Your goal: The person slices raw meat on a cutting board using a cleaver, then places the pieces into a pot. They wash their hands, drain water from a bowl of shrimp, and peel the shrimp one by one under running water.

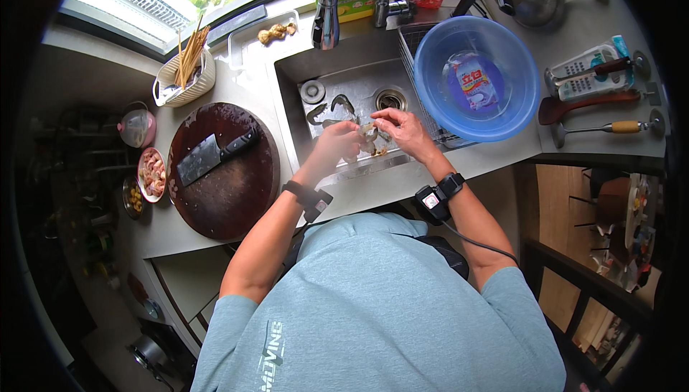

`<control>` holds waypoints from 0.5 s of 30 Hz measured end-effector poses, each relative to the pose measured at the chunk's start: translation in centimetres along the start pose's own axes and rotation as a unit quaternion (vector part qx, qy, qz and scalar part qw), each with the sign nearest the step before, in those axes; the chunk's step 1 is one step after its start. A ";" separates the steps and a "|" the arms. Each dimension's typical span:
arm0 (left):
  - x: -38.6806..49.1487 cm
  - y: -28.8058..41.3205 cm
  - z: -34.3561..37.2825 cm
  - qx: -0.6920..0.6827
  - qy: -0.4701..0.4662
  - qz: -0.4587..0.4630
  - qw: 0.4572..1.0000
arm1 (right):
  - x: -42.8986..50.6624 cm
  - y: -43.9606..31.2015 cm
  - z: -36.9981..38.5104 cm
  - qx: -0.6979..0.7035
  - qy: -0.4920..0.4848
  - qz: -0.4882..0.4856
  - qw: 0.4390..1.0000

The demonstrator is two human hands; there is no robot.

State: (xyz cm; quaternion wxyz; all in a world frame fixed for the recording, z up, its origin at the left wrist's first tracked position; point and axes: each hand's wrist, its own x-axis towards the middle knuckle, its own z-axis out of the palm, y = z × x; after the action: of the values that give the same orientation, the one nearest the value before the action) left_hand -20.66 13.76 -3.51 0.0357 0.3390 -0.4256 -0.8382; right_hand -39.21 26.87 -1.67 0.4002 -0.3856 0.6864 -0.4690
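Over a stainless steel sink, my left hand and my right hand come together around a raw shrimp. The fingertips of both pinch at it. Another shrimp lies curled on the sink floor, and a further shrimp rests to its left, with several more partly hidden by my hands. A round drain sits behind my right hand, and a round metal stopper lies at the back left of the sink. Small orange-brown bits lie below the held shrimp.
A cleaver lies on a round wooden chopping board to the left. At the right, a blue basin rests over a wire rack. The faucet overhangs the sink's back. A basket holds chopsticks; a bowl of raw meat stands farther left.
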 end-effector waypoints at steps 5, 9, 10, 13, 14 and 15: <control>-0.3 0.4 -0.4 -0.030 -0.003 0.008 1.000 | -0.6 -0.8 0.2 0.009 -0.083 0.029 0.996; -0.6 0.8 -0.4 -0.031 0.011 0.024 0.999 | -0.6 -1.2 0.2 -0.005 -0.110 0.038 0.993; -0.7 0.9 -0.4 -0.032 0.014 0.029 0.999 | -0.6 -1.2 0.2 -0.004 -0.109 0.034 0.993; -0.7 1.1 -0.5 -0.009 0.012 0.034 0.999 | -0.5 -1.2 0.3 -0.017 -0.097 0.013 0.995; -0.7 1.1 -0.5 -0.003 0.009 0.043 0.999 | -0.5 -1.2 0.3 -0.027 -0.088 0.006 0.996; -0.6 1.1 -0.5 0.002 0.010 0.049 0.999 | -0.5 -1.2 0.4 -0.037 -0.079 -0.001 0.996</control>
State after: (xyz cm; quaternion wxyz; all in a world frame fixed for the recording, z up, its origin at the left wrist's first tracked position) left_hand -20.14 12.95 -2.54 0.0803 0.3262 -0.4429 -0.8313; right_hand -38.44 26.84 -0.60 0.4385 -0.4367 0.6688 -0.4119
